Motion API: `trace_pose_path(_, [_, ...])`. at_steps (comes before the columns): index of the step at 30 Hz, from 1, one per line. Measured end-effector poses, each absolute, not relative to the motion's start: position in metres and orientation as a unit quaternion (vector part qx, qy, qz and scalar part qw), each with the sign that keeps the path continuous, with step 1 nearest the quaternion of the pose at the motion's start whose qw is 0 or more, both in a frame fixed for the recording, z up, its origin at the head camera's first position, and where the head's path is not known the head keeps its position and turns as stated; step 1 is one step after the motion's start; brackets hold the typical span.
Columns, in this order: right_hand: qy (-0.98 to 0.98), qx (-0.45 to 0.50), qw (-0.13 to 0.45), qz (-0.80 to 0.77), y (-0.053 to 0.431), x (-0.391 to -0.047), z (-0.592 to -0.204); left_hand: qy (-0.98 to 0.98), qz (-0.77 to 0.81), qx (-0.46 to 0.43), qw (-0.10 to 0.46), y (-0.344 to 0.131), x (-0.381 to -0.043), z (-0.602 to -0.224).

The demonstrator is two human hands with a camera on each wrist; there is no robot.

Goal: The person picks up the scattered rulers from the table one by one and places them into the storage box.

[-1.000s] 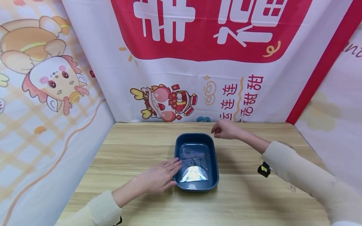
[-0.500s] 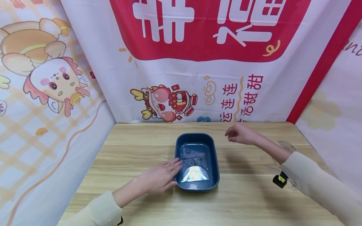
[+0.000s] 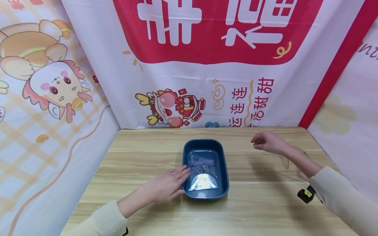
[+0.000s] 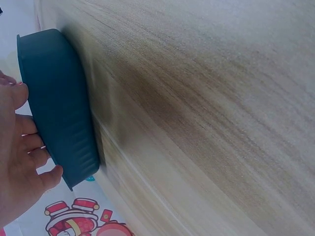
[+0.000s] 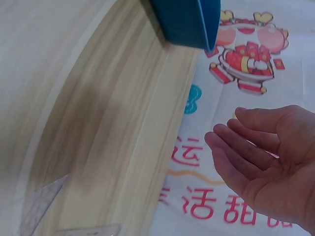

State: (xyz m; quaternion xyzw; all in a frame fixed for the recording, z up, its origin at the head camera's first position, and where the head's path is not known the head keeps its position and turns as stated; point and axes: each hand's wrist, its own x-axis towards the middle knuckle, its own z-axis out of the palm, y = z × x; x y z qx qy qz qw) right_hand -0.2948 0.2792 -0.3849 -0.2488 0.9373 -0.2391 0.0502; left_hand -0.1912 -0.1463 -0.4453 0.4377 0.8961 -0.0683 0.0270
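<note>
A dark blue rectangular box (image 3: 225, 182) stands on the table. In it lie clear plastic drawing tools: a shiny protractor (image 3: 203, 182) at the near end and a purplish set square (image 3: 202, 161) beyond it. My left hand (image 3: 166, 183) rests with extended fingers on the box's left rim; the left wrist view shows its fingertips (image 4: 51, 178) along the rim and outer wall. My right hand (image 3: 271, 143) hovers over the right part of the table, fingers loosely bent, palm bare in the right wrist view. Under and beside the right forearm lie more clear set squares (image 3: 284, 162), partly hidden.
The wooden table (image 3: 141, 144) ends at a printed cloth (image 3: 118, 82) hanging behind it. More printed cloth borders the left and right sides. A black wrist device (image 3: 305, 194) hangs below the right sleeve, over the clear tools.
My right hand has moved away from the box's far right corner toward the right, holding nothing. More of the clear tools on the right shows. The left hand and box have stayed put.
</note>
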Motion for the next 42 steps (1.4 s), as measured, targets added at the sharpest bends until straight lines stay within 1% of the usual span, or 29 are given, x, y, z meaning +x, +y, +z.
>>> trace_pose_path(9, [0.947, -0.206, 0.047, -0.24, 0.312, -0.295, -0.396, 0.896, -0.063, 0.438, 0.026, -0.147, -0.192, -0.447])
trace_pose_path(15, [0.951, -0.195, 0.047, -0.235, 0.333, -0.301, -0.409, 0.896, -0.067, 0.439, 0.024, -0.148, -0.191, -0.448])
trace_pose_path(22, [0.954, -0.19, 0.028, -0.231, 0.356, -0.307, -0.425, 0.894, -0.068, 0.442, 0.017, -0.149, -0.191, -0.449])
trace_pose_path(26, [0.959, -0.172, 0.02, -0.224, 0.369, -0.31, -0.433, 0.895, -0.068, 0.441, 0.016, -0.148, -0.191, -0.449])
trace_pose_path(35, [0.981, -0.113, 0.027, -0.153, 0.395, -0.319, -0.458, 0.896, -0.064, 0.439, 0.024, -0.149, -0.19, -0.448])
trace_pose_path(42, [0.983, -0.076, 0.057, -0.158, 0.403, -0.324, -0.475, 0.895, -0.064, 0.441, 0.024, -0.148, -0.191, -0.446])
